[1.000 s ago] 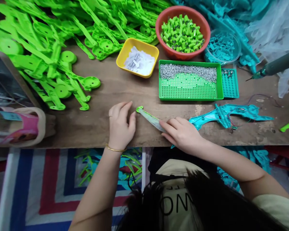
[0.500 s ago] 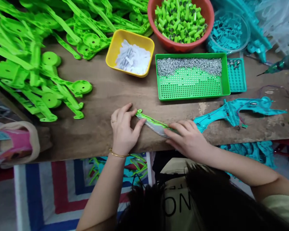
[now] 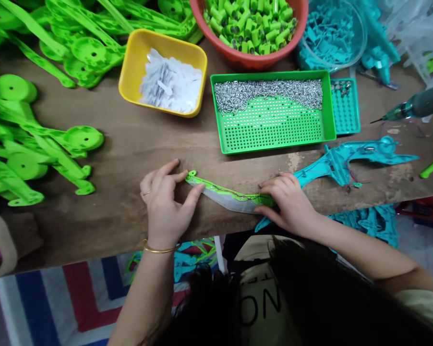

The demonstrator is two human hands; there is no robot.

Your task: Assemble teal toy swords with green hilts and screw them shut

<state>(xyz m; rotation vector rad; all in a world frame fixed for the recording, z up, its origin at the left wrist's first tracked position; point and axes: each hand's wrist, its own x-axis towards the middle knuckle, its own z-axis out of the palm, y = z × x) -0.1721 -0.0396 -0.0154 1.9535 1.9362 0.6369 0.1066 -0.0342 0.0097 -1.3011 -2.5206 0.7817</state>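
A long green plastic part with a translucent blade-shaped strip (image 3: 227,198) along its near edge lies across the front of the workbench, thin wires running along it. My left hand (image 3: 168,202) pinches its far-left tip between thumb and forefinger. At the other end my right hand (image 3: 286,204) grips the green end, its fingers covering much of that end. Beyond my right hand lies a turquoise plastic shell (image 3: 341,163) with red wires and a small green board; part of it is hidden behind the hand.
A yellow bowl (image 3: 126,86) holds whitish strips. A green perforated tray (image 3: 274,144) carries small screws, with a turquoise tray (image 3: 346,105) beside it. A red bowl (image 3: 245,60) has green cylinders. Green shells (image 3: 83,139) pile up left; an electric screwdriver (image 3: 411,105) hangs at right.
The view has shifted, so the bench items appear farther left. My right hand has moved toward the end of the green part, uncovering more of it and its translucent strip. The left hand keeps its pinch.
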